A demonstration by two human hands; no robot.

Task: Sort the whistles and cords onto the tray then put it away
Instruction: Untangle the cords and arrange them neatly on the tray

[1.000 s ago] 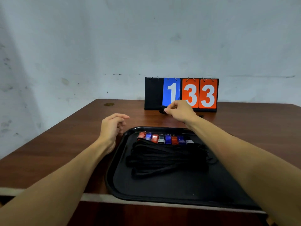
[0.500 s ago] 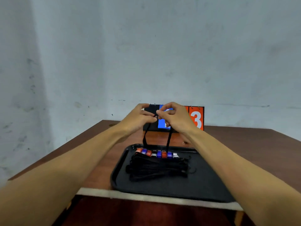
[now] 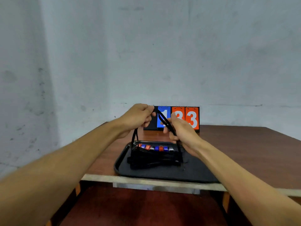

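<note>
A black tray [image 3: 162, 174] lies at the table's near edge. On it a row of several red, blue and silver whistles [image 3: 155, 147] sits behind a pile of black cords [image 3: 153, 159]. Above the tray both hands hold one black cord [image 3: 165, 120] stretched between them. My left hand [image 3: 138, 117] pinches its upper end, and a strand hangs down from it to the tray's left side. My right hand [image 3: 182, 132] grips the lower part, from which another strand drops to the pile.
A flip scoreboard [image 3: 187, 118] showing 1, 3, 3 stands at the back of the brown wooden table [image 3: 244, 149], against a grey wall. The table's pale front edge [image 3: 146, 181] runs just under the tray.
My right hand picked up a black cord near the scoreboard, my left hand joined it, and both raised it. The hands have now drawn apart, stretching the cord. The camera has tilted up.
</note>
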